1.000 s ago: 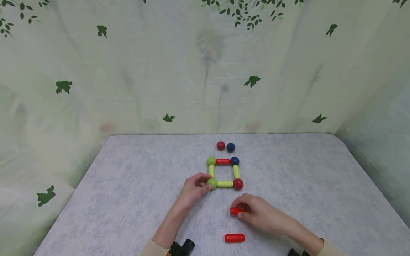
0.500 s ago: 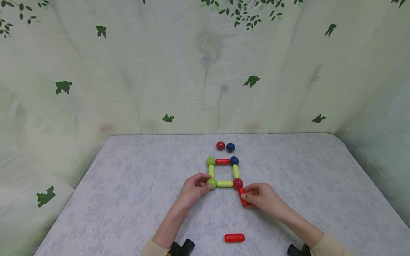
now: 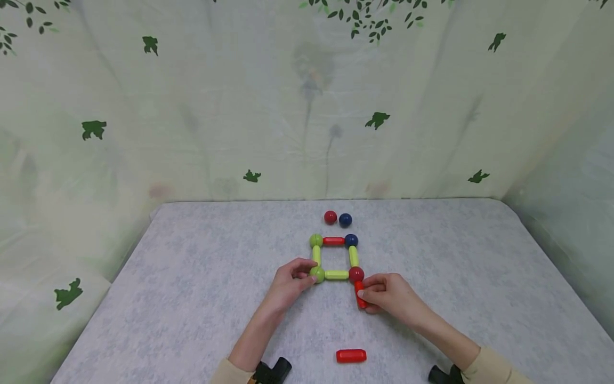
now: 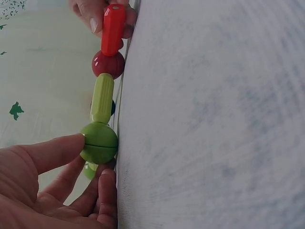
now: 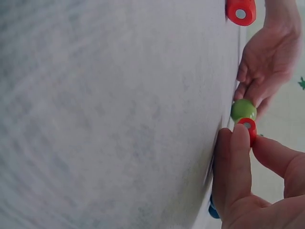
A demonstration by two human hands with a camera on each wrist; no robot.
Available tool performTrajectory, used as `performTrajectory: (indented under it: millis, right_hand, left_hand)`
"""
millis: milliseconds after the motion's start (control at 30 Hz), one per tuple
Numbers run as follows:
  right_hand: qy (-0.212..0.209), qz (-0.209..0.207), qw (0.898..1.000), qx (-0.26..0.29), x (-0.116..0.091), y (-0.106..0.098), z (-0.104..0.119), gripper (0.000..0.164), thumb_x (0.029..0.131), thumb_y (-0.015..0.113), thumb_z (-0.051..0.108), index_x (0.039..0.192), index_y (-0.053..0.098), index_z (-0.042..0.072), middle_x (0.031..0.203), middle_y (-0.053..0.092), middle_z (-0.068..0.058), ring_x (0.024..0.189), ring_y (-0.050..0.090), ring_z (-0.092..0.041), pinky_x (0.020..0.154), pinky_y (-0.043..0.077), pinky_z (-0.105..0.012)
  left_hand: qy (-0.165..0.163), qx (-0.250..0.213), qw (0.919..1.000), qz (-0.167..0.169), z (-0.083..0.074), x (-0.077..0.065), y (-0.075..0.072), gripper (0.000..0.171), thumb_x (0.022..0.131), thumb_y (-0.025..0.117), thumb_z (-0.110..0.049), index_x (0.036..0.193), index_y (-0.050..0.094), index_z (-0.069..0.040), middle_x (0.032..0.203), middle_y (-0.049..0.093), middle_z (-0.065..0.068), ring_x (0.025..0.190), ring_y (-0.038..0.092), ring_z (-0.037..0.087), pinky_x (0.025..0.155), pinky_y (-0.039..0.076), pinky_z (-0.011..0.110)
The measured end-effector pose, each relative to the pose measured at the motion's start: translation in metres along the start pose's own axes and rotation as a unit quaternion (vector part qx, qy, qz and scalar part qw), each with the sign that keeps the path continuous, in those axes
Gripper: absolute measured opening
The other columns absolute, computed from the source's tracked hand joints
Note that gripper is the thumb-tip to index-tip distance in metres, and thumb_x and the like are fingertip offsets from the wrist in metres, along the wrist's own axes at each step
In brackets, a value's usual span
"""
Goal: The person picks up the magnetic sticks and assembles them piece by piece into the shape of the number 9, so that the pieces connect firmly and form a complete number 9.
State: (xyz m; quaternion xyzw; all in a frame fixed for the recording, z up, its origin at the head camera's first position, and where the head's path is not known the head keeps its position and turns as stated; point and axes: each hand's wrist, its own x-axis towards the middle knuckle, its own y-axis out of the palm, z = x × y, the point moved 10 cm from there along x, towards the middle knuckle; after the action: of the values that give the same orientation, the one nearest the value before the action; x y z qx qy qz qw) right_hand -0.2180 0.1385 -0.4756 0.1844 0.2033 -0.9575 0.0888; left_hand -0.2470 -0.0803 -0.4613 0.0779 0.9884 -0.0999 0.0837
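Observation:
A square frame of magnetic balls and rods lies on the table. My left hand pinches the green ball at its near left corner between thumb and fingers. With my right hand I pinch a red magnetic rod, whose far end touches the red ball at the near right corner. A yellow-green rod joins these two balls. Another green ball, a red rod and a dark blue ball form the far side; yellow-green rods make the left and right sides.
A loose red rod lies nearer me on the grey table. Behind the frame sit a red ball and a dark blue ball. A leaf-patterned curtain stands behind the table.
My right hand has carried the red rod up to the near right red ball and turned it from sideways to pointing away from me. My left hand stays on the green ball.

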Motion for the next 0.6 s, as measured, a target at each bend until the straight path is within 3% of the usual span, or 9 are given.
performTrajectory:
  millis: [333, 600]
  right_hand:
    - [-0.004, 0.015, 1.0, 0.002, 0.0, 0.0, 0.001, 0.034, 0.088, 0.074, 0.011, 0.117, 0.063, -0.004, 0.086, 0.07, -0.007, 0.073, 0.068, -0.02, 0.066, 0.057, -0.033]
    - [-0.041, 0.023, 0.997, -0.067, 0.018, -0.024, 0.018, 0.031, 0.092, 0.069, 0.018, 0.117, 0.063, 0.0, 0.088, 0.069, -0.006, 0.075, 0.066, -0.02, 0.071, 0.056, -0.033]
  left_hand:
    - [-0.01, -0.002, 1.0, -0.002, 0.001, 0.0, 0.0, 0.028, 0.089, 0.066, -0.001, 0.118, 0.066, -0.003, 0.106, 0.06, 0.012, 0.091, 0.052, 0.02, 0.073, 0.044, 0.029]
    - [-0.01, -0.001, 0.9999, -0.003, 0.002, 0.001, 0.0, 0.028, 0.089, 0.066, -0.001, 0.117, 0.067, -0.004, 0.102, 0.06, 0.009, 0.089, 0.052, 0.02, 0.073, 0.044, 0.029]
